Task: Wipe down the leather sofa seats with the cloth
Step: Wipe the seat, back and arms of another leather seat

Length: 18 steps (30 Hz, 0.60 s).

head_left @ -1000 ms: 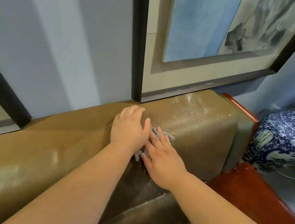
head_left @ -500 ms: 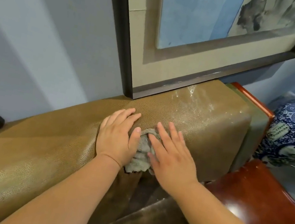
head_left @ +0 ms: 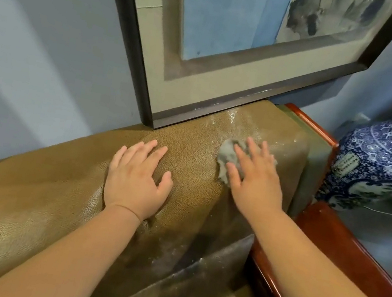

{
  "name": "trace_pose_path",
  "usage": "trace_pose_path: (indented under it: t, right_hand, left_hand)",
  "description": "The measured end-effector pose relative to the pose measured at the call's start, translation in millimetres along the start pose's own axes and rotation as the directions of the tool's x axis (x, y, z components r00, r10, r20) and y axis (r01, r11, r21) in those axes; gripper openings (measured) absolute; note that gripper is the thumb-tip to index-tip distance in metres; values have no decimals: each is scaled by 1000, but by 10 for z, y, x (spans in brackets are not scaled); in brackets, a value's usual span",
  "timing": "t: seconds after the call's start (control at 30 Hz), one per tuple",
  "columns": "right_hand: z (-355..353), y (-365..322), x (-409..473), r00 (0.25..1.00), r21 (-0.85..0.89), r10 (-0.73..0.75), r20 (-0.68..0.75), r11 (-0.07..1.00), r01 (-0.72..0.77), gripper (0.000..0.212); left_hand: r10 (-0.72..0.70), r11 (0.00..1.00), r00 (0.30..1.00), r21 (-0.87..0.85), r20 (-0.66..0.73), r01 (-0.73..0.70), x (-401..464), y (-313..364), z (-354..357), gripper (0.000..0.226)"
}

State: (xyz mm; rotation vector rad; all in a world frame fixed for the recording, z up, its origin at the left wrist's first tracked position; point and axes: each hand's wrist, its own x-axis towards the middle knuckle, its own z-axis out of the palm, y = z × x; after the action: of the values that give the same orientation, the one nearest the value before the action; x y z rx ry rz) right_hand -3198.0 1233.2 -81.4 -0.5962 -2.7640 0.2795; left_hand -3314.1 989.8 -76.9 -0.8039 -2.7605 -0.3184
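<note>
— Two hands on the sofa back [head_left: 54,204], both flat. See them?

— Yes. Left hand [head_left: 136,177] lies palm down on the tan leather, fingers straight and a little spread. Its grip is wide, holding nothing.

— And the cloth [head_left: 227,157]?

— Grey, crumpled, on the top of the backrest near its right end, under the right hand [head_left: 254,177]. That hand presses it with straight fingers; the cloth bulges out past the thumb side and a bit shows beyond the fingertips. So that grip is wide too, pushing down rather than curling round.

— The hands are close together?

— Apart, with bare leather between them. The left one sits lower and nearer the person.

— What shines above the cloth?

— Pale wet-looking streaks on the leather, between the cloth and the bottom edge of the picture frame [head_left: 130,40]. The frame's lower edge comes down to the backrest top; I cannot tell whether it touches it.

— To the right?

— Red wood trim [head_left: 343,255] runs along the sofa's end, glossy. Past it a blue-and-white vase [head_left: 381,160] stands on the floor, near the corner of the wall [head_left: 38,42].
</note>
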Motion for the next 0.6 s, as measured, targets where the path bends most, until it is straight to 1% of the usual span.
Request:
trace_pose_path:
  t: [0.03,0.07,0.1,0.13,0.17,0.2,0.23,0.27,0.3,0.33,0.37,0.4,0.43,0.47,0.5,0.53,0.57,0.6]
  right_hand:
    - [-78,233,124,981,29,195,-10,980,-195,59]
    - [-129,392,216,931,91,364,-2,928,-362,57]
    - [-131,420,257,880,157,474,10,869,-470,56]
    - [-94,325,238,867,205,498,11,848,-489,55]
    - [-19,160,167,903,213,430,-4,883,-419,55]
    - [68,-14,57,954,195,297,-23,938,-287,55]
    - [142,-132,-69,988,147,150,-29,979,-144,57]
    - [172,-165,-162,999,87,33,-9,996,-32,61]
    - [156,-99,-142,1000,36,-14,14,999,13,67]
    - [117,49,-20,1000,18,15,22,1000,-16,70]
    - [62,229,153,994,17,107,18,994,-107,70]
    - [-20,406,350,971,46,239,22,970,-239,69]
    - [-120,573,545,929,102,369,40,923,-371,68]
    - [-210,676,706,885,154,460,69,872,-465,66]
    - [-264,669,803,865,161,495,84,850,-502,64]
    - [-268,550,826,885,126,460,69,876,-465,61]
    - [-234,355,775,937,74,346,52,934,-349,58]
    - [-160,131,655,985,38,165,43,985,-166,56]
  left_hand:
    - [4,1000,1000,3,-10,-4,1,0,9,63]
    - [5,1000,1000,1,-17,-5,5,0,13,62]
    - [4,1000,1000,-2,-16,-4,8,-2,12,62]
    - [1,1000,1000,-2,-10,-1,7,-1,10,62]
    - [-1,1000,1000,1,-6,1,1,2,7,62]
    - [-1,1000,1000,8,-6,1,1,9,5,62]
    - [-1,1000,1000,13,-6,1,1,11,2,62]
    - [-3,1000,1000,15,-7,3,1,11,3,62]
    - [-1,1000,1000,16,-11,1,5,10,7,62]
    - [1,1000,1000,19,-15,-1,6,9,13,62]
    - [1,1000,1000,25,-17,-1,9,9,19,62]
    - [0,1000,1000,30,-17,1,15,9,25,62]
    - [-2,999,1000,32,-16,2,21,13,28,62]
    - [-3,999,1000,34,-12,4,26,19,24,62]
    - [-5,999,1000,35,-9,5,24,24,18,62]
    - [-6,999,1000,34,-7,6,27,29,10,62]
    - [-6,1000,1000,31,-5,7,29,32,-1,63]
    - [-6,999,1000,32,-1,6,27,38,-14,63]
